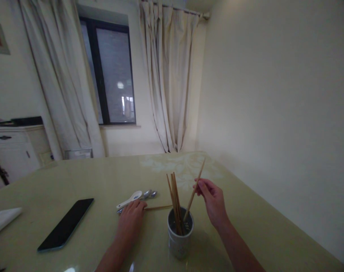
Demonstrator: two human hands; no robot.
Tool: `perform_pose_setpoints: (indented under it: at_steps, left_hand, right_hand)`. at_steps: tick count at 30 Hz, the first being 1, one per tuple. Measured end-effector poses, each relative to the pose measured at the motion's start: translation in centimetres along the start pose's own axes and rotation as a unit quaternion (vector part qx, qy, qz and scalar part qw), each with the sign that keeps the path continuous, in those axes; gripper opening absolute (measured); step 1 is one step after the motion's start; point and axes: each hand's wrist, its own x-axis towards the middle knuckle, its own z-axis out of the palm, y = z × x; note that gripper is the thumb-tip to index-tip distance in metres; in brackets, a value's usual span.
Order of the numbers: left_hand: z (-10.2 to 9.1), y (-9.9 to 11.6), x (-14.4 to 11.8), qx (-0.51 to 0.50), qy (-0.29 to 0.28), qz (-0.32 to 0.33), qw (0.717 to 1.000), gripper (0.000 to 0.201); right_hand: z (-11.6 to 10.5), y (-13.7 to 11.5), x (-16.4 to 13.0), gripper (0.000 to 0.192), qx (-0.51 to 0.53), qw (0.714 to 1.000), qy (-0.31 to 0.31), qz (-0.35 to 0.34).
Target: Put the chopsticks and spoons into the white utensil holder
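**Tall cup, long sticks: tipping is the risk**

The right hand (213, 200) pinches one thin wooden chopstick (194, 189) between fingertips, its lower end inside the pale ceramic cylinder cup (180, 238), its top slanting toward one o'clock. Judged from this lean, a sideways push on the stick could lever the narrow cup over and spill the bundle of wooden chopsticks (174, 200) standing in it.

The left hand (130, 219) lies flat, fingers down on a loose chopstick (159, 207) lying on the glossy yellow-green table (259, 226), at ten o'clock from the cup; it could roll off under the fingers.

A white ceramic spoon (129, 199) and metal spoons (149, 194) lie just beyond. A black phone (66, 224) rests at nine o'clock.
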Motion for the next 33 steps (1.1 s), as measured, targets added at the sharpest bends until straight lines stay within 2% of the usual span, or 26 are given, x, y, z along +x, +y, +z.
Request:
perform_pose_setpoints:
  at_steps: [2, 5, 7, 9, 12, 14, 17, 21, 24, 27, 30, 33]
  left_hand:
    - [0.3, -0.2, 0.0, -0.011, 0.013, -0.003, 1.000, 0.037]
    - [0.5, -0.4, 0.2, -0.095, 0.059, -0.016, 0.994, 0.039]
    - [0.4, 0.2, 0.3, -0.198, 0.097, -0.022, 0.975, 0.039]
    - [0.2, 1.2, 0.4, -0.313, 0.116, -0.017, 0.942, 0.039]
    - [0.0, 3.5, 0.1, -0.443, 0.091, 0.007, 0.892, 0.039]
    - [0.0, 5.0, -0.4, -0.487, 0.054, 0.035, 0.871, 0.035]
    - [0.1, 6.2, -0.9, -0.517, 0.005, 0.070, 0.853, 0.027]
    - [0.4, 6.3, -1.0, -0.539, -0.003, 0.050, 0.841, 0.030]
    - [0.7, 6.1, -0.8, -0.543, 0.002, 0.030, 0.839, 0.033]
    - [0.6, 5.6, -0.5, -0.523, 0.024, 0.009, 0.852, 0.035]
    - [0.3, 3.9, 0.2, -0.442, 0.089, -0.029, 0.892, 0.040]
    - [0.0, 1.3, 0.5, -0.275, 0.126, -0.040, 0.952, 0.032]
  right_hand:
    - [0.7, 0.0, -0.7, 0.038, -0.052, 0.997, -0.057, -0.012]
    - [1.3, 1.1, -1.1, 0.048, -0.078, 0.993, -0.085, 0.016]
    - [1.5, 2.2, -1.2, 0.054, -0.091, 0.990, -0.095, 0.055]
    - [1.8, 3.3, -1.4, 0.059, -0.110, 0.982, -0.124, 0.094]
    - [2.5, 4.3, -1.9, 0.063, -0.112, 0.964, -0.193, 0.147]
    - [3.0, 4.4, -2.4, 0.060, -0.077, 0.956, -0.221, 0.180]
    - [3.6, 4.1, -2.9, 0.057, -0.017, 0.953, -0.216, 0.213]
    - [3.6, 3.5, -3.0, 0.053, 0.002, 0.944, -0.242, 0.226]
    - [3.5, 3.4, -3.0, 0.050, 0.004, 0.937, -0.267, 0.227]
    - [3.4, 3.9, -2.8, 0.048, 0.010, 0.947, -0.246, 0.208]
    - [2.6, 4.4, -1.7, 0.050, 0.007, 0.976, -0.144, 0.163]
    - [0.7, 4.2, 0.1, 0.049, 0.015, 0.996, -0.003, 0.088]
